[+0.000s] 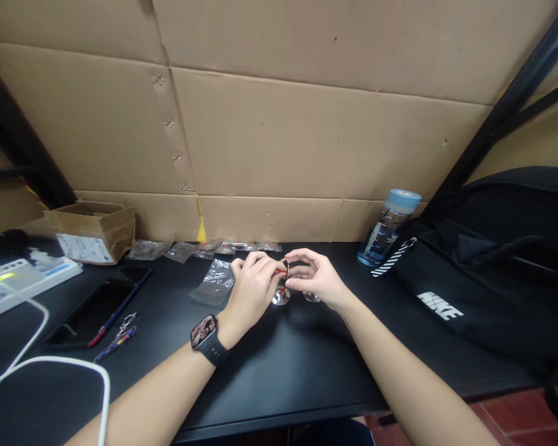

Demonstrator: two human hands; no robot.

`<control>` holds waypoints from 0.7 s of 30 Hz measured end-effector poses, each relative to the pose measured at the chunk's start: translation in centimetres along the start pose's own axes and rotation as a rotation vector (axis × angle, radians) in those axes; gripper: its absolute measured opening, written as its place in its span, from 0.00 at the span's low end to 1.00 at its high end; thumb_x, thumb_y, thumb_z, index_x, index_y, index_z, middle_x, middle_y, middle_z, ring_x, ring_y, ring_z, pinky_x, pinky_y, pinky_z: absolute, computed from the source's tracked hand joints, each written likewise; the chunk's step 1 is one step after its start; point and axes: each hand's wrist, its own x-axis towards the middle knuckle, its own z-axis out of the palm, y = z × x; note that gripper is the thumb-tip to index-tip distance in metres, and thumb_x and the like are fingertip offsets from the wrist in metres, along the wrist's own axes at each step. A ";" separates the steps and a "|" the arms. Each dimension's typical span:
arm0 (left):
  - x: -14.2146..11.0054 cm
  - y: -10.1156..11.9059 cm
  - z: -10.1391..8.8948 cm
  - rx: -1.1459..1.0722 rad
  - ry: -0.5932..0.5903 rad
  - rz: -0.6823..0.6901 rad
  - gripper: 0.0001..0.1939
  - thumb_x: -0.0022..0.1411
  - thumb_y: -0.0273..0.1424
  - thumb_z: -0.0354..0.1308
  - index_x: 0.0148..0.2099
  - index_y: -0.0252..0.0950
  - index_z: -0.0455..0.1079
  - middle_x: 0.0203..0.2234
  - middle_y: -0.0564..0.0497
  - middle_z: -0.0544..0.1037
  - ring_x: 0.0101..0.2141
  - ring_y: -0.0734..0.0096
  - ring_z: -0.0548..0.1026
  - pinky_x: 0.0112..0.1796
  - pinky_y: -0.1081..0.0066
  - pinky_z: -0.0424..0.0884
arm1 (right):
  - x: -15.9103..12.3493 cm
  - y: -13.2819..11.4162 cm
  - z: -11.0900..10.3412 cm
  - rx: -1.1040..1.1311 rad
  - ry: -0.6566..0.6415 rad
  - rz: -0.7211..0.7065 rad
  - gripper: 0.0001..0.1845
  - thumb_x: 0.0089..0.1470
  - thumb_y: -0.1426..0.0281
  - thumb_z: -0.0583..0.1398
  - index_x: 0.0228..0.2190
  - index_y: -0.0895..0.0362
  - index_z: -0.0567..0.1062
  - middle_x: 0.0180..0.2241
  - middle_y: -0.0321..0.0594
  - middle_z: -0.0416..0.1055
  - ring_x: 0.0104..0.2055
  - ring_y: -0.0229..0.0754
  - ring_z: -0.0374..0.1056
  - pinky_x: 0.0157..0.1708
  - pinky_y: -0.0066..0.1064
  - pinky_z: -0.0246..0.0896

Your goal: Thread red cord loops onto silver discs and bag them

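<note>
Above the black desk, my left hand (253, 285) pinches a thin red cord (279, 271) between thumb and fingertips. A dark watch sits on that wrist. My right hand (320, 279) faces it, its thumb and fingers curled around a thin metal ring (287, 269) seen nearly edge-on. Just below the fingers is a shiny silver disc (281, 297) with red cord at its top. Another silver disc (311, 298) shows partly beneath my right hand; whether either disc hangs or rests on the desk I cannot tell. Left of my left hand lies a clear plastic bag (214, 284).
Several small plastic packets (209, 248) line the cardboard wall. Left are an open cardboard box (90, 232), a dark tablet (102, 303), a keychain (118, 337) and a white cable (65, 360). A blue-capped bottle (385, 229) and a black bag (483, 279) stand right.
</note>
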 end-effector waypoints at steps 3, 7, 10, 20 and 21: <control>0.0 0.1 0.0 0.001 0.011 0.005 0.06 0.71 0.28 0.57 0.43 0.42 0.75 0.41 0.50 0.83 0.50 0.55 0.72 0.47 0.54 0.53 | 0.0 0.1 0.3 0.004 0.036 0.023 0.34 0.36 0.71 0.78 0.47 0.53 0.77 0.46 0.41 0.77 0.39 0.42 0.79 0.44 0.36 0.77; 0.1 0.0 0.3 -0.069 0.051 -0.115 0.05 0.69 0.30 0.60 0.40 0.43 0.77 0.39 0.52 0.84 0.47 0.56 0.74 0.47 0.55 0.56 | 0.0 0.3 0.7 0.038 0.096 0.051 0.29 0.36 0.68 0.78 0.42 0.55 0.78 0.44 0.43 0.79 0.40 0.46 0.80 0.43 0.39 0.78; 0.2 -0.3 0.5 -0.204 0.072 -0.209 0.04 0.68 0.32 0.61 0.39 0.45 0.78 0.39 0.53 0.84 0.46 0.57 0.76 0.47 0.55 0.62 | 0.1 0.2 0.7 0.006 0.098 0.055 0.24 0.39 0.64 0.77 0.39 0.57 0.81 0.43 0.44 0.81 0.40 0.46 0.80 0.45 0.40 0.76; 0.2 -0.3 0.5 -0.378 0.107 -0.233 0.04 0.67 0.33 0.62 0.39 0.45 0.79 0.39 0.52 0.84 0.45 0.60 0.78 0.50 0.57 0.70 | 0.0 -0.1 0.5 -0.094 0.106 0.054 0.17 0.47 0.60 0.74 0.36 0.56 0.84 0.35 0.42 0.82 0.36 0.44 0.78 0.41 0.36 0.75; 0.1 -0.4 0.5 -0.376 0.101 -0.231 0.04 0.67 0.33 0.62 0.39 0.45 0.80 0.39 0.52 0.84 0.45 0.60 0.78 0.49 0.57 0.70 | 0.0 -0.1 0.5 -0.099 0.108 0.057 0.16 0.47 0.60 0.74 0.35 0.56 0.84 0.35 0.43 0.82 0.37 0.45 0.79 0.41 0.36 0.75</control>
